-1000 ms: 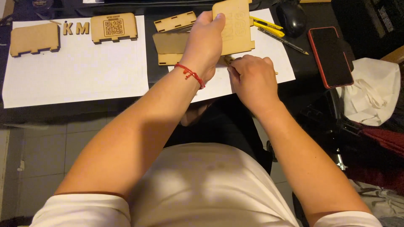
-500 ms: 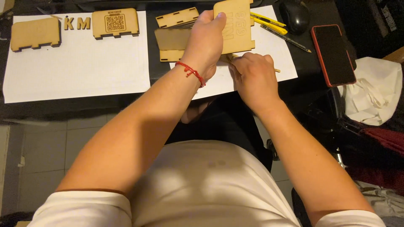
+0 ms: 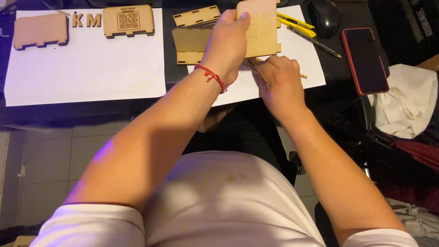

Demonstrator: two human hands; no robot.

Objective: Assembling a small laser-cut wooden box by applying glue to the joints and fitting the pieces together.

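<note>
My left hand (image 3: pixel 228 45), a red string around its wrist, grips a light wooden laser-cut panel (image 3: pixel 263 27) with engraved marks and holds it upright above the desk. Just right of it, my right hand (image 3: pixel 281 82) presses down at the panel's lower edge, fingers closed on a thin wooden stick (image 3: pixel 302 75) whose tip pokes out to the right. Behind my left hand lie a darker notched wooden panel (image 3: pixel 192 43) and a narrow slotted wooden strip (image 3: pixel 196 16).
Two white paper sheets (image 3: pixel 87 64) cover the dark desk. On the left sheet lie a blank wooden panel (image 3: pixel 40 31), two wooden letters (image 3: pixel 87 20) and a panel with a square code (image 3: pixel 128 20). A yellow cutter (image 3: pixel 296 24), pen (image 3: pixel 315 42), mouse (image 3: pixel 323 17), red-cased phone (image 3: pixel 365 59) and white cloth (image 3: pixel 404 103) sit right.
Both hands have stayed in nearly the same spot with the panel held upright. My right hand's fingers have shifted slightly at the panel's lower edge.
</note>
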